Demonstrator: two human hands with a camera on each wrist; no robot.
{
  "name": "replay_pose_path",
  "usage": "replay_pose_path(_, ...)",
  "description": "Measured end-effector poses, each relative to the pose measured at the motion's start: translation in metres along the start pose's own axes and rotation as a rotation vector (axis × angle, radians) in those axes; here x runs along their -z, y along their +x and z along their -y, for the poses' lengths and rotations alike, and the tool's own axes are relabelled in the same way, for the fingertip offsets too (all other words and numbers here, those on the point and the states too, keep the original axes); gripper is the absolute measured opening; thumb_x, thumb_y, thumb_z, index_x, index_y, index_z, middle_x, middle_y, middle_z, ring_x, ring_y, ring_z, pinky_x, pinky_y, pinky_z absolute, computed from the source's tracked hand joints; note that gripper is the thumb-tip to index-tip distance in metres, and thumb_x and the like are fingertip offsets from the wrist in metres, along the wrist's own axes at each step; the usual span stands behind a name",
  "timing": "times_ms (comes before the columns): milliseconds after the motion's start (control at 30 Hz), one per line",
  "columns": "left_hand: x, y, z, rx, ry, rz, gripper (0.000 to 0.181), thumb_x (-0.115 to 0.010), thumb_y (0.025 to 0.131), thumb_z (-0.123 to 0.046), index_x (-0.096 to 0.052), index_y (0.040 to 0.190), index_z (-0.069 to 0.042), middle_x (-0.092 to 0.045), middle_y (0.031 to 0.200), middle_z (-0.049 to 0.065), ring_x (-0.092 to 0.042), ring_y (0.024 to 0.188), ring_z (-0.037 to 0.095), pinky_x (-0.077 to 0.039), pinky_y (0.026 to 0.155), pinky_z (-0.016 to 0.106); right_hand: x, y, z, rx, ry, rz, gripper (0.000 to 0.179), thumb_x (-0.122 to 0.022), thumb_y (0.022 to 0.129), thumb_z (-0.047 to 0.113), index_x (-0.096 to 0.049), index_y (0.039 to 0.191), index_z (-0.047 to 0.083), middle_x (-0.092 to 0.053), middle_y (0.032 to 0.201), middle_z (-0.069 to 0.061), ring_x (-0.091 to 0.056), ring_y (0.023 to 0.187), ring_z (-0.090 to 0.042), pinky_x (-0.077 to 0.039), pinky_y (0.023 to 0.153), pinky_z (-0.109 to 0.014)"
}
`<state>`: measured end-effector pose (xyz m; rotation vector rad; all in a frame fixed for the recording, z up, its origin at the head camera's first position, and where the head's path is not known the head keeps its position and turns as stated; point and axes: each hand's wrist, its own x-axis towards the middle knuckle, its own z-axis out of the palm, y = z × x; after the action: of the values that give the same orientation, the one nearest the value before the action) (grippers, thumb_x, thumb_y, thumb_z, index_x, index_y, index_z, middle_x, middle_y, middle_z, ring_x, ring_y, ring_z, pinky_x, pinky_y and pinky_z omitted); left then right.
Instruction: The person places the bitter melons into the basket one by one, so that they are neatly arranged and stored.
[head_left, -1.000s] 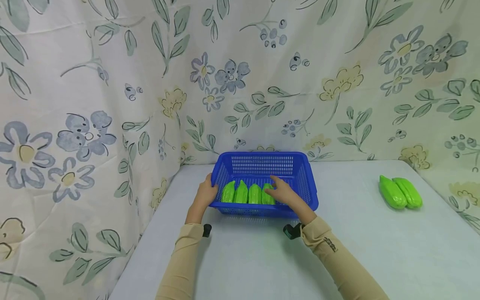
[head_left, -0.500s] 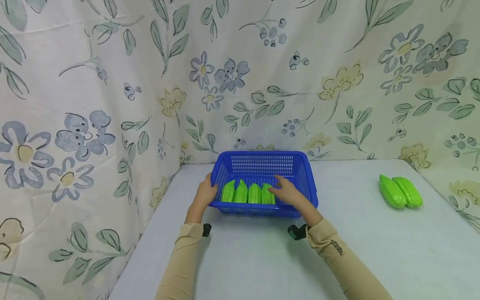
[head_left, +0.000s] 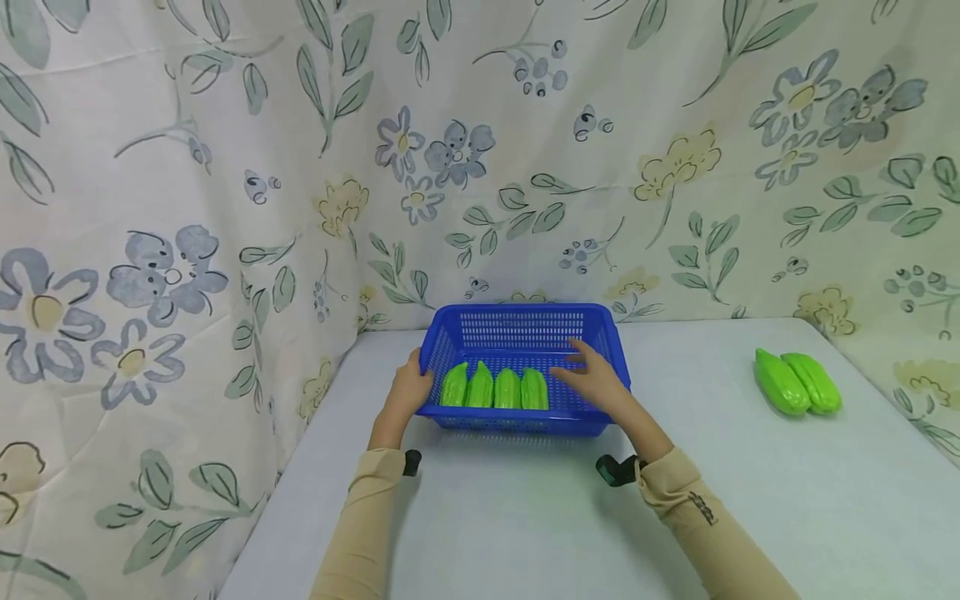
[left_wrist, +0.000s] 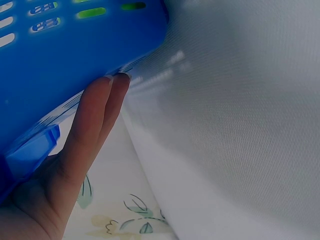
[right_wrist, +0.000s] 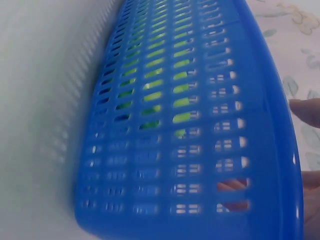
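A blue perforated plastic basket [head_left: 517, 415] stands on the table against the back curtain. Several glossy green, ridged, gourd-like vegetables [head_left: 507, 389] lie side by side in its left half. My left hand [head_left: 409, 385] grips the basket's left wall. In the left wrist view its fingers [left_wrist: 87, 117] lie against the outside of the blue plastic, while the thumb is hidden. Over the basket's right half is my right hand [head_left: 596, 383], fingers spread and holding nothing, to the right of the green row. The right wrist view shows the basket's slotted side, with part of that hand beyond the rim.
Two more green gourd-like vegetables [head_left: 797, 385] lie together at the right on the white-covered table [head_left: 517, 517]. A floral curtain [head_left: 517, 150] hangs behind the table and along its left side. A dark wrist device [head_left: 618, 471] sits below the right wrist.
My right hand has come away from the rightmost green vegetable in the row and moved to the right inside the basket. The left hand keeps its place on the basket wall.
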<state>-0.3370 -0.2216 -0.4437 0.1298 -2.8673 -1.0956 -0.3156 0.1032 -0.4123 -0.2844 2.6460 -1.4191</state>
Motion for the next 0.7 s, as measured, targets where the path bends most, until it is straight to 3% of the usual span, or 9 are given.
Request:
replay_pose_path(300, 0.002, 0.000, -0.001, 0.004, 0.001, -0.003, 0.059, -0.043, 0.099, -0.015, -0.022, 0.152, 0.002, -0.046, 0.143, 0.033, -0.053, 0.127, 0.046, -0.043, 0.104, 0.059, 0.013, -0.008, -0.010, 0.087, 0.069, -0.107, 0.082, -0.061, 0.096, 0.032, -0.012, 0.157, 0.007, -0.036, 0.152, -0.027, -0.043, 0.136, -0.046, -0.041, 0.106, -0.057)
replay_pose_path(700, 0.000, 0.000, -0.001, 0.001, 0.007, -0.001, 0.059, -0.042, 0.100, -0.016, -0.023, 0.152, 0.002, -0.046, 0.143, 0.032, -0.053, 0.127, 0.045, -0.043, 0.103, 0.059, 0.034, -0.020, -0.025, 0.134, 0.149, -0.227, 0.081, -0.063, 0.095, 0.029, -0.014, 0.157, 0.010, -0.036, 0.154, -0.024, -0.039, 0.140, -0.043, -0.038, 0.109, -0.056)
